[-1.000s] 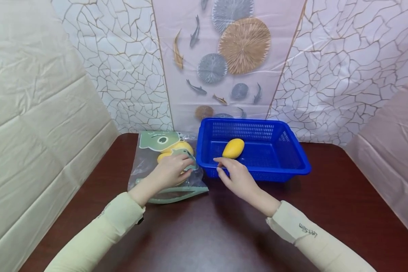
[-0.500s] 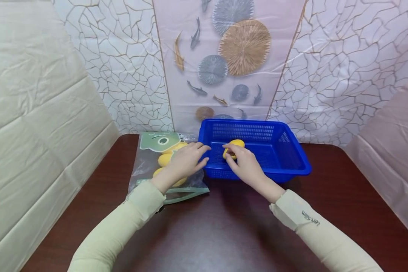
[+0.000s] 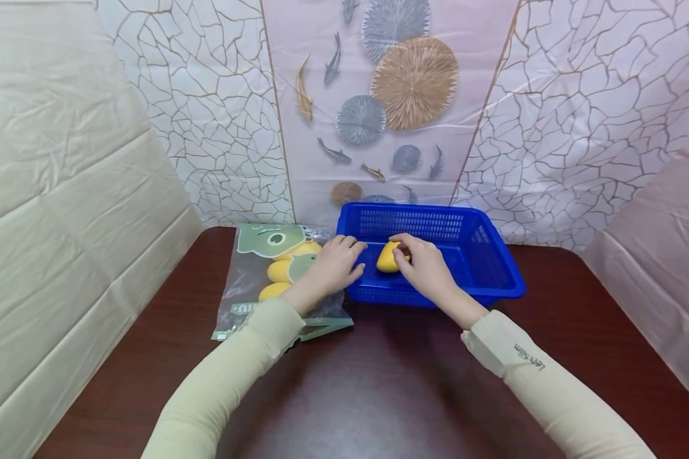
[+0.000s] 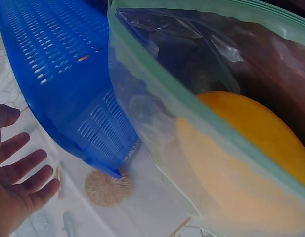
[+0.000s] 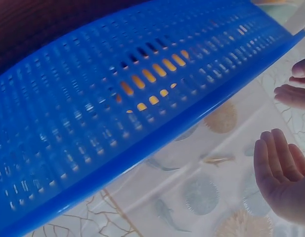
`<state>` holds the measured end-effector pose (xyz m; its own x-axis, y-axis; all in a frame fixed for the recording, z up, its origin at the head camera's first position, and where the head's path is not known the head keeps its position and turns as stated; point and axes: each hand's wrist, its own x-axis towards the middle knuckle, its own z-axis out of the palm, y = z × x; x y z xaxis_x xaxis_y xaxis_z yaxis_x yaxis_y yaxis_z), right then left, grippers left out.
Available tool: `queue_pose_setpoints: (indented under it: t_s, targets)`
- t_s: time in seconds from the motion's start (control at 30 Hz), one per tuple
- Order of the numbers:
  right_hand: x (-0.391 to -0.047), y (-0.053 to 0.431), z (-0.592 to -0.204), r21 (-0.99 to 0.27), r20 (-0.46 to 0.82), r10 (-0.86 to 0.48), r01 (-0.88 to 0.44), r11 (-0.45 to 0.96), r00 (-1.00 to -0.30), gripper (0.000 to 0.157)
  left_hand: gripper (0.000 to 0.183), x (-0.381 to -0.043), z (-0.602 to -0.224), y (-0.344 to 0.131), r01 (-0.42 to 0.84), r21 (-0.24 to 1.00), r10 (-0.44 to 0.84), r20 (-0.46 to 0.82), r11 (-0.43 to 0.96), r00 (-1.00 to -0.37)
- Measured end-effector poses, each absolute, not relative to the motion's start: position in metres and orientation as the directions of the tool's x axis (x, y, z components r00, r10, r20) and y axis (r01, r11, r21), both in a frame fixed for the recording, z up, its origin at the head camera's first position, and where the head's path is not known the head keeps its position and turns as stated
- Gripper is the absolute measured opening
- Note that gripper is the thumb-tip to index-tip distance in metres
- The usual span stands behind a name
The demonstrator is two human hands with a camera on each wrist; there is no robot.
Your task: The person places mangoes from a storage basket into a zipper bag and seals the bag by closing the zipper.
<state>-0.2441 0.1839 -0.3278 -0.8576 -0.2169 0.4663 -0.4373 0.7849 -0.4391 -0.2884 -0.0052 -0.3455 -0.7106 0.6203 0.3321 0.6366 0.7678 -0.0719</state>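
Observation:
A yellow mango lies in the blue plastic basket, partly covered by my right hand in the head view. My right hand hovers over the basket's front side with fingers loosely bent; in the right wrist view its fingers are extended and clear of the mango. My left hand is above the basket's left rim and the bag's right edge, fingers spread and holding nothing in the left wrist view. Beneath my left forearm lies a clear zip bag with a green print, holding several yellow mangoes.
The dark wooden table carries the bag on the left and the basket right beside it. A patterned cloth hangs behind, and pale cloth sides close in left and right. The bag's green-edged mouth gapes toward the left wrist camera.
My left hand has left the bag and moved right to the basket's edge. My right hand has shifted right, passing over the mango, which stays in the basket.

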Motion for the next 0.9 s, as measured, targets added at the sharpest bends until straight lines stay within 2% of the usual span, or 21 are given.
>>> queue_pose_setpoints:
  t_s: [0.43, 0.9]
  targets:
    - [-0.258, 0.197, -0.327, -0.437, 0.43, -0.202, -0.398, 0.806, -0.88, 0.027, 0.051, -0.302, -0.356, 0.015, 0.575, 0.089, 0.537, 0.266, 0.813, -0.801]
    - [-0.267, 0.207, -0.325, -0.408, 0.39, -0.182, -0.347, 0.844, -0.902, 0.028, 0.046, -0.312, -0.368, 0.018, 0.562, 0.134, 0.504, 0.31, 0.816, -0.806]
